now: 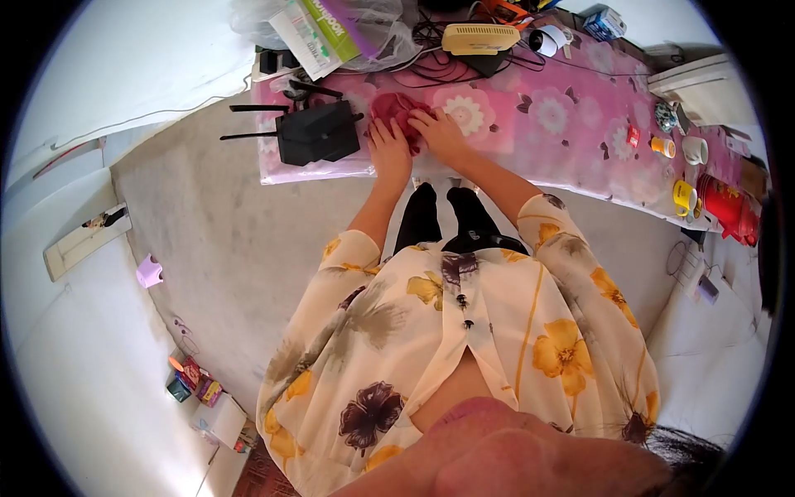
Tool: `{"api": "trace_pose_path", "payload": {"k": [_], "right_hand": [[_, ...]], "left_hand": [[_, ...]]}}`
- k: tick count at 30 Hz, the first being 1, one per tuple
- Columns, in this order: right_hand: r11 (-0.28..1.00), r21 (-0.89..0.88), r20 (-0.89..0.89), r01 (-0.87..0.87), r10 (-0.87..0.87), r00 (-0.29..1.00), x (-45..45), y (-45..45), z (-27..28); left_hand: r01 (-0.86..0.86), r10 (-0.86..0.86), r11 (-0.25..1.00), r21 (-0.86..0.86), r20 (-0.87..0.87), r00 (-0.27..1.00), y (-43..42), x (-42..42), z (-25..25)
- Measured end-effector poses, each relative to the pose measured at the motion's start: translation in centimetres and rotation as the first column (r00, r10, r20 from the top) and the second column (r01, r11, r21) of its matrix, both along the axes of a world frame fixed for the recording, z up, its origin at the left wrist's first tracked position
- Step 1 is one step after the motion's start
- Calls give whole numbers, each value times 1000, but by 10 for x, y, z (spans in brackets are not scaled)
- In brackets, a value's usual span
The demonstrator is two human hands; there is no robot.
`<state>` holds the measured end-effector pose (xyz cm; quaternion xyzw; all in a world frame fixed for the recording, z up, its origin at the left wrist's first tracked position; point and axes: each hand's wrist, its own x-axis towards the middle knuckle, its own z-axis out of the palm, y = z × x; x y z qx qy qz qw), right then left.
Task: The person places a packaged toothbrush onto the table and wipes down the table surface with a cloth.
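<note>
A crumpled dark red cloth (396, 108) lies on the pink flowered table cover near the table's front edge. My left hand (389, 151) is on its near left side, fingers bent over the fabric and gripping it. From the right, my right hand (440, 134) holds the cloth's right side, its fingertips pressed into the folds. Close to my left hand stands a black router (319, 132) with several antennas pointing left and up. Part of the cloth is hidden beneath my fingers.
A cream-coloured router (480, 38) sits among tangled black cables (431, 73) at the back. Behind the black router lies a green and white box (319, 37) with plastic wrapping. Along the right are a yellow mug (684, 199), a white cup (695, 150) and a red container (729, 209).
</note>
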<state>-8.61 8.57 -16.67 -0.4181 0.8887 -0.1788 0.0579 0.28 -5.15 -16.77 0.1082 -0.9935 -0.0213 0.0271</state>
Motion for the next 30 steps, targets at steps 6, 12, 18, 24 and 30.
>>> {"api": "trace_pose_path", "payload": {"k": [6,12,18,24,30], "right_hand": [[977,-48,15,-209,210,978,35,28,-10],[944,19,617,-329,248,747,29,58,45],[882,-424,378,205,-33,925,-31,-13,61],[939,-344,170,0,62,984,-41,-81,-9],[987,-145,4,-74,76,997,-42,-108,-8]], "left_hand": [[-44,6,954,296,131,991,11,65,32],[-7,-463,622,783,376,802,4,81,25],[37,159,764,644,-243,957,0,9,54],[11,73,844,537,-134,988,6,22,14],[-21,199,740,673,-189,962,-5,79,15]]}}
